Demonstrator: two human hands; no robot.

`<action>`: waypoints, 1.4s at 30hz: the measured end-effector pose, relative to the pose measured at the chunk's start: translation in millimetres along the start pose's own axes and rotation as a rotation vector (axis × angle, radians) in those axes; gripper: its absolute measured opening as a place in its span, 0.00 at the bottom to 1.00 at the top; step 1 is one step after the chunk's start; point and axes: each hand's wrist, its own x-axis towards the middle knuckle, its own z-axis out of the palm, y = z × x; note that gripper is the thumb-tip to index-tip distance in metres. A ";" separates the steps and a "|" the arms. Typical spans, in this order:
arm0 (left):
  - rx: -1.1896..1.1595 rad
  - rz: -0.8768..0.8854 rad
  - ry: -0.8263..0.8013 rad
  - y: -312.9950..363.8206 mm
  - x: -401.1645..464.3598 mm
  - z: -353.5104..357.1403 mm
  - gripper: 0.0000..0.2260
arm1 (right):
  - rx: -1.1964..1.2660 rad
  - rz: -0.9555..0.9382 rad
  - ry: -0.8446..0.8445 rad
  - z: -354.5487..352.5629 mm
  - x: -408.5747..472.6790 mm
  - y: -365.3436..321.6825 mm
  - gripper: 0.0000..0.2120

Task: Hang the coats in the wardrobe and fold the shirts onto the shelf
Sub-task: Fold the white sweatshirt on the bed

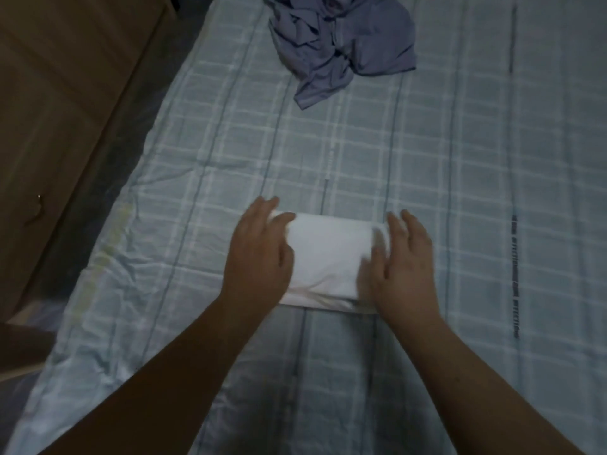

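Finishing the fold: left hand (259,247) and right hand (402,257) lie flat, fingers straight, on either end of the white shirt (328,254) on the bed (460,192). Next, probably lift it to the shelf; purple garment (341,41) unfolded.

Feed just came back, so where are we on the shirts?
Done: the white shirt lies folded into a compact rectangle on the bed. In hand: left hand and right hand press flat on its two ends. Left: the purple garment sits crumpled farther up; no shelf or coats in view.
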 end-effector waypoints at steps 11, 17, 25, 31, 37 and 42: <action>0.412 0.142 -0.308 -38.6 -21.8 55.7 0.26 | -0.376 -0.210 -0.279 50.0 -5.6 23.7 0.25; 0.243 0.076 -0.274 -48.6 -14.0 69.7 0.28 | -0.037 -0.110 -0.187 60.8 4.3 41.9 0.28; -0.394 -0.620 -0.123 -46.2 -28.8 58.9 0.54 | 0.525 0.434 -0.220 41.7 -22.0 45.3 0.39; -0.597 -0.697 -0.104 -45.1 -22.8 48.7 0.39 | 0.593 0.464 -0.221 36.3 -24.7 38.6 0.37; -0.713 -0.665 -0.025 -32.6 -32.6 20.3 0.28 | 0.653 0.428 -0.175 16.0 -32.2 22.0 0.35; -0.854 -0.673 0.133 6.9 -63.8 -58.2 0.29 | 0.722 0.344 -0.197 -58.2 -43.4 -31.2 0.33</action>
